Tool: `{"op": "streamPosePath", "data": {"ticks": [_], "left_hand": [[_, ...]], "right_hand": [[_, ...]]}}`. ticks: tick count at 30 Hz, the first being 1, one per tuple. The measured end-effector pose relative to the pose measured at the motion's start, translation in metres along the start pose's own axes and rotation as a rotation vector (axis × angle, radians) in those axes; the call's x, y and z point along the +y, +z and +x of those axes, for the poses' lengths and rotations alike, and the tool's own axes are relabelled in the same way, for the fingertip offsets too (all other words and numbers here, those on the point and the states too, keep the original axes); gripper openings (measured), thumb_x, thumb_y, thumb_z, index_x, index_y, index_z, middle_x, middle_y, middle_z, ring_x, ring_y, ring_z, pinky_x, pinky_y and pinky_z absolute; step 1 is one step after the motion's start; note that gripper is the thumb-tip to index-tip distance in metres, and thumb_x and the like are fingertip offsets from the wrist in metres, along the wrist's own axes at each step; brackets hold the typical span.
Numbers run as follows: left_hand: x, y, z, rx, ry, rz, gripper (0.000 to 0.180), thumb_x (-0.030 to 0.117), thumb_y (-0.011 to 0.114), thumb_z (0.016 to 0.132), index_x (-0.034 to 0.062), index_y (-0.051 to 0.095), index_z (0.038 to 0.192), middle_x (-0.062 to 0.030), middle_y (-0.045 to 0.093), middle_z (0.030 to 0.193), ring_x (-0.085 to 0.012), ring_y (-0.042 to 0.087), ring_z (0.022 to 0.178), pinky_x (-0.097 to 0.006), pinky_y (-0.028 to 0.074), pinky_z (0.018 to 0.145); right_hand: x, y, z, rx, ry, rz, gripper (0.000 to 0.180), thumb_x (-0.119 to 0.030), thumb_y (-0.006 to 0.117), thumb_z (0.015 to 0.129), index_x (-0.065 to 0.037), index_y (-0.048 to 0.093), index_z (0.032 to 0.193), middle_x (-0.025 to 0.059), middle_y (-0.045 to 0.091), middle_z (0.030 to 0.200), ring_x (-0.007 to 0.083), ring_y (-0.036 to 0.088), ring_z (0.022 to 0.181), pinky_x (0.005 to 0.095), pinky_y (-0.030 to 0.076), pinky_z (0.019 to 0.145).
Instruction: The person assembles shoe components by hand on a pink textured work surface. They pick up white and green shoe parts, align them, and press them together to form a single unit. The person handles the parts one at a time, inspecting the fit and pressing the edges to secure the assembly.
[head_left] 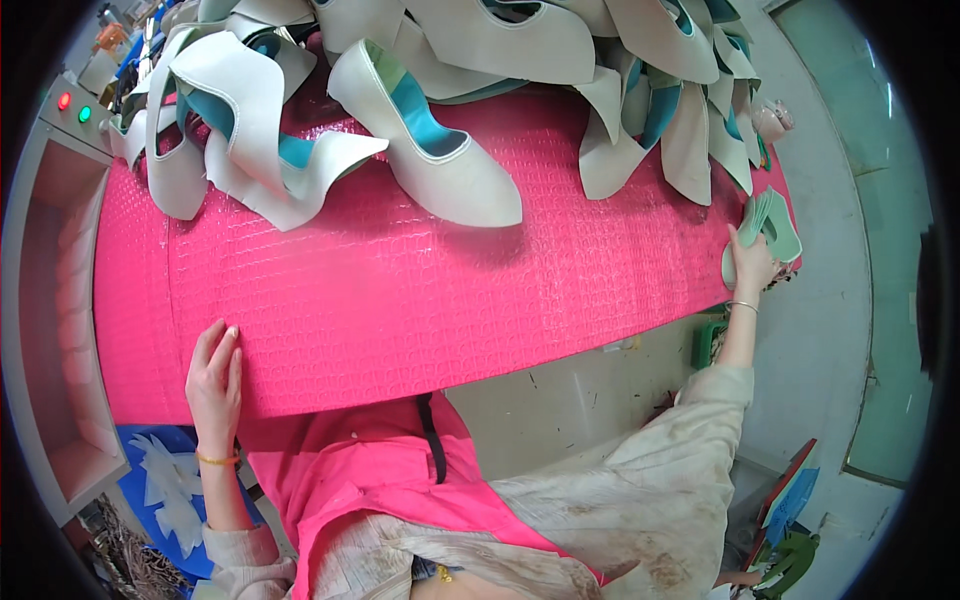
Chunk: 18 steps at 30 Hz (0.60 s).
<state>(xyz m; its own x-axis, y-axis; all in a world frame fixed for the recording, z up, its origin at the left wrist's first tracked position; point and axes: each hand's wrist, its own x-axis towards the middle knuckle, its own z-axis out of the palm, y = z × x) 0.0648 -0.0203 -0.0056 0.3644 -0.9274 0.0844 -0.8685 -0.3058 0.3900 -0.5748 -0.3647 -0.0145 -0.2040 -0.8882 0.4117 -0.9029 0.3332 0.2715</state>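
My right hand point(755, 266) reaches out to the far right end of the pink-covered table point(400, 320). Its fingers are closed on a small stack of pale green curved shoe pieces point(784, 232) by the table's edge. My left hand point(214, 375) lies near the front left edge of the table, fingers stretched out and holding nothing. Beyond it, a white shoe upper point(450, 180) with teal lining lies pointed toe forward. To its left is another curled white upper point(240, 95), apart from both hands.
A heap of white uppers point(510, 45) covers the back of the table. At the left stands a grey machine box point(75, 105) with a red and a green light. Below it is a blue bin point(145, 500) with whitish scraps. A green container point(708, 343) sits below the right end.
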Motion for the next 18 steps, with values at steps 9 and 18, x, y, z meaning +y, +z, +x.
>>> {"op": "streamPosePath", "data": {"ticks": [9,18], "left_hand": [[-0.027,0.004,0.067,0.142,0.267,-0.025,0.033,0.015,0.054,0.083,0.0041,0.053,0.114,-0.0198,0.046,0.121,-0.0336,0.046,0.11,-0.039,0.039,0.092],[-0.225,-0.09,0.286,0.722,-0.155,0.117,0.039,0.016,0.051,0.076,0.0027,0.037,0.11,-0.0211,0.043,0.114,-0.0402,0.052,0.094,-0.045,0.042,0.083]], "right_hand": [[0.105,0.076,0.062,-0.036,-0.1,0.161,0.065,-0.066,0.047,0.074,-0.009,0.063,0.099,0.0179,0.062,0.075,0.0346,0.059,0.062,0.0469,0.045,0.062],[-0.185,-0.143,-0.219,-0.063,-0.854,0.972,0.009,-0.004,0.054,0.08,0.0,0.059,0.086,0.0113,0.055,0.068,0.0272,0.053,0.062,0.0369,0.043,0.061]]}}
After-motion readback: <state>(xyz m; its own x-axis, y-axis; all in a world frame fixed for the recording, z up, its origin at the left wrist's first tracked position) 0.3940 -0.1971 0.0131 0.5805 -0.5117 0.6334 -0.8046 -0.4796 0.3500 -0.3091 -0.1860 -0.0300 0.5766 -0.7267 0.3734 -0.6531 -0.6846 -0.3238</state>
